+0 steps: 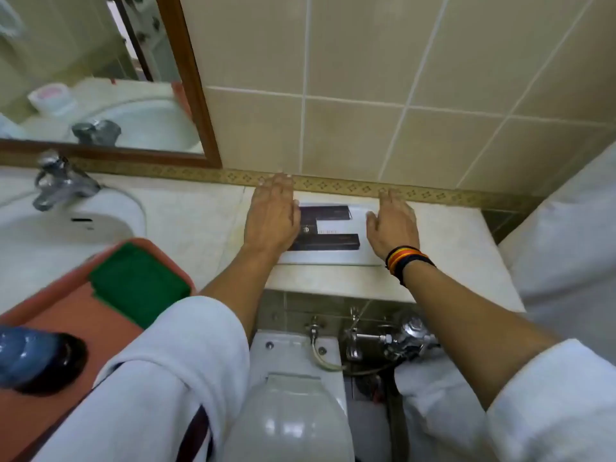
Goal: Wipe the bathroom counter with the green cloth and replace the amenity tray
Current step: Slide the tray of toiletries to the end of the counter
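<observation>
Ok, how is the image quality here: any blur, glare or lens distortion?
Head view: wide-angle bending curves the counter and wall tiles; the blue bottle near the lens is blurred; glare spots on the toilet lid; both hands slightly soft.

The room is lit softly and evenly, with a warm yellow tint. No hard shadows are seen; only a faint one lies under the hands. A small bright shine is seen on the toilet lid (290,425) and the tap (60,183). Straight lines are bent near the edges. The blue bottle (30,358) in the corner is blurred, and the whole picture is a little soft.
</observation>
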`<state>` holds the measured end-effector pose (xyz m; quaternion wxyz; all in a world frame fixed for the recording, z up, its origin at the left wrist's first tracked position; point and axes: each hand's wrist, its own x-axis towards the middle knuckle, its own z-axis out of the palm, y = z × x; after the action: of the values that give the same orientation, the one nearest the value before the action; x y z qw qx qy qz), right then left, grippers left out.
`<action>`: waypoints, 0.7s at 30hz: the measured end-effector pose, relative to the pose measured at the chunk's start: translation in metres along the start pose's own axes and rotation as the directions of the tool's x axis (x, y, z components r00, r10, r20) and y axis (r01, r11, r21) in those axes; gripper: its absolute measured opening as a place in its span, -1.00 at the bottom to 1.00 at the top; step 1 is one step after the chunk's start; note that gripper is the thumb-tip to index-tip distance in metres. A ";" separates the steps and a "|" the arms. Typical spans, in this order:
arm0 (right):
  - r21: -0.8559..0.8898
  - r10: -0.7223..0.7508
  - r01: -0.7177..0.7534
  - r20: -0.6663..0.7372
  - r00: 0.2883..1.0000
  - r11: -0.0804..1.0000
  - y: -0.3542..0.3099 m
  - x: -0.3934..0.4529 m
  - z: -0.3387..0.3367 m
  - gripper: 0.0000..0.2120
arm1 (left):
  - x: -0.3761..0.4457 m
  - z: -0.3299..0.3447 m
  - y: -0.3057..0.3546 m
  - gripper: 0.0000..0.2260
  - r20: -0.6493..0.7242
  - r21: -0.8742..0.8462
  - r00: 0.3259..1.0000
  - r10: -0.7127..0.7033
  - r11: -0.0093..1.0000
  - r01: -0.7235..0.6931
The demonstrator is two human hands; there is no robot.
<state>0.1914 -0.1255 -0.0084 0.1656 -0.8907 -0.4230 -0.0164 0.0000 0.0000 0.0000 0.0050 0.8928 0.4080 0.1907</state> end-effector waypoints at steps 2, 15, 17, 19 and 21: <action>0.026 0.112 -0.112 0.026 0.993 0.993 0.015 0.001 0.011 -0.59 | -0.001 0.012 -0.007 -0.61 -0.004 0.014 0.988 -0.156 0.988 0.156; 0.275 0.452 -0.484 0.172 0.875 0.831 0.044 0.031 0.039 -0.81 | 0.010 0.052 -0.018 -0.86 0.257 0.007 0.729 -0.635 0.755 0.656; 0.314 0.465 -0.500 0.184 0.866 0.807 0.044 0.029 0.038 -0.82 | 0.011 0.053 -0.017 -0.85 0.262 0.001 0.710 -0.653 0.736 0.677; 0.365 0.475 -0.507 0.182 0.861 0.781 0.046 0.023 0.036 -0.85 | 0.014 0.051 -0.015 -0.84 0.253 -0.043 0.709 -0.658 0.724 0.688; 0.438 0.503 -0.526 0.176 0.846 0.730 0.052 0.012 0.027 -0.86 | 0.023 0.045 -0.009 -0.82 0.221 -0.091 0.738 -0.638 0.740 0.666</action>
<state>0.2358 -0.1386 -0.0469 0.3646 -0.9054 -0.1545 0.1534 0.0224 0.0295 -0.0357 0.1809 0.7022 0.6762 0.1305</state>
